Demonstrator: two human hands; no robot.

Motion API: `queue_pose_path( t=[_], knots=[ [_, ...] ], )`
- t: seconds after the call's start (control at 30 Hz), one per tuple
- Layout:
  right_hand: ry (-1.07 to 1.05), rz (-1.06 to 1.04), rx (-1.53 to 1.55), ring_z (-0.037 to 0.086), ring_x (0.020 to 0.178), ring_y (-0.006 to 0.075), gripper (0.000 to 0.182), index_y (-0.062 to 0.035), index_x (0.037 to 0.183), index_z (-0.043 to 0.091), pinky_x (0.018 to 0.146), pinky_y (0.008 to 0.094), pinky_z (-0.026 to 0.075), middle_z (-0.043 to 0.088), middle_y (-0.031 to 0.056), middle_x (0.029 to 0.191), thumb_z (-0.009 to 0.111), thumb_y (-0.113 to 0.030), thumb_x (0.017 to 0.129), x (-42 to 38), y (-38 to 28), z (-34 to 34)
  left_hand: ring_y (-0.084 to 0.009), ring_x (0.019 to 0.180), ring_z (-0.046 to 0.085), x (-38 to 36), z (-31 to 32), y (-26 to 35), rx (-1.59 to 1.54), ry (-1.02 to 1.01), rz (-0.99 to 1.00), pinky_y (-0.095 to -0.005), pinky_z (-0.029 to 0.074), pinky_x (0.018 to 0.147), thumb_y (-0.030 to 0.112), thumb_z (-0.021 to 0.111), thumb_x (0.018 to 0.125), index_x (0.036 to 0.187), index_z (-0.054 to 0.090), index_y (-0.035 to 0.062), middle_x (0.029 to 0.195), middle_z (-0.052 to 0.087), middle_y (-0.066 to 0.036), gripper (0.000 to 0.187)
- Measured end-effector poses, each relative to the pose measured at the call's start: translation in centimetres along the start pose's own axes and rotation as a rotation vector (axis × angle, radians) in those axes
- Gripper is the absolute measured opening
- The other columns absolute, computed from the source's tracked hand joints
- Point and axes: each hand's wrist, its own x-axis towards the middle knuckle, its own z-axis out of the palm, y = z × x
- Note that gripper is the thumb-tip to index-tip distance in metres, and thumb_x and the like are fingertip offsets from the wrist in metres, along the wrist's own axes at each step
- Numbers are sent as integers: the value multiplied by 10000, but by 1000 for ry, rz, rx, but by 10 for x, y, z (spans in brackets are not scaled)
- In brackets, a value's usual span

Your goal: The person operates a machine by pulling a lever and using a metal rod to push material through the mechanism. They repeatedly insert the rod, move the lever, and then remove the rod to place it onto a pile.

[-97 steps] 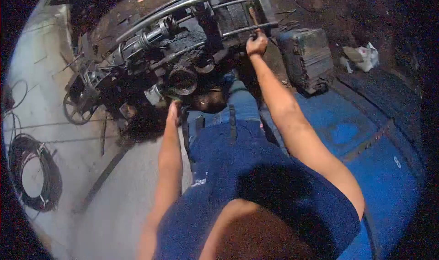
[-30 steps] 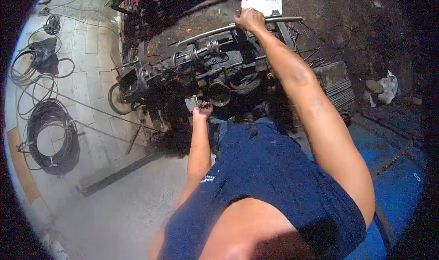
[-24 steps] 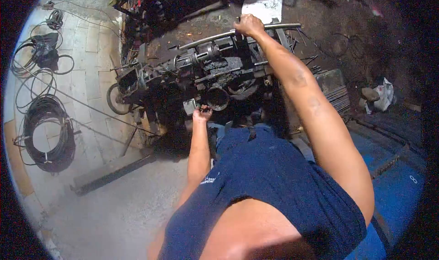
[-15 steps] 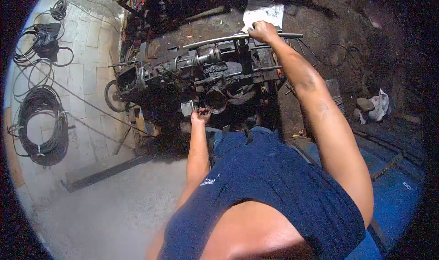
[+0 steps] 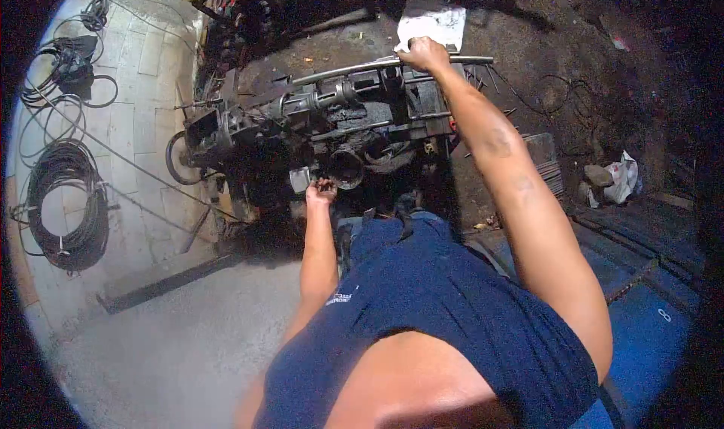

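Since a moment ago the right hand has slid slightly left along the long curved grey metal bar atop the grimy black machine, gripping it; a firm, steady hold seems wise. The left hand pinches a small dark part beside the round black opening. Coiled black cable lies on the floor.

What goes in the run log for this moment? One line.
right hand: closed on curved metal bar | left hand: at machine front, beside round opening, grip unclear | cable coil: on floor
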Motion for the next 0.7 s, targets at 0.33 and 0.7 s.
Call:
queue_pose_path(
  t=[0.33, 0.7],
  knots=[
    [23, 24, 13, 605, 919, 307, 550, -51, 937, 654, 813, 394, 474, 620, 184, 988, 569, -527, 674, -9, -5, -9, -165, 498, 397, -3, 1, -10, -62, -14, 28, -339, 404, 564, 275, 322, 927, 658, 406, 71, 545, 390, -30, 348],
    [109, 24, 20, 618, 874, 313, 494, -47, 882, 666, 781, 401, 487, 634, 183, 930, 583, -473, 646, -8, 5, -2, -183, 480, 420, 18, -6, -8, -115, -43, 27, -348, 416, 530, 334, 368, 917, 617, 405, 79, 516, 409, -38, 395]
  ],
)
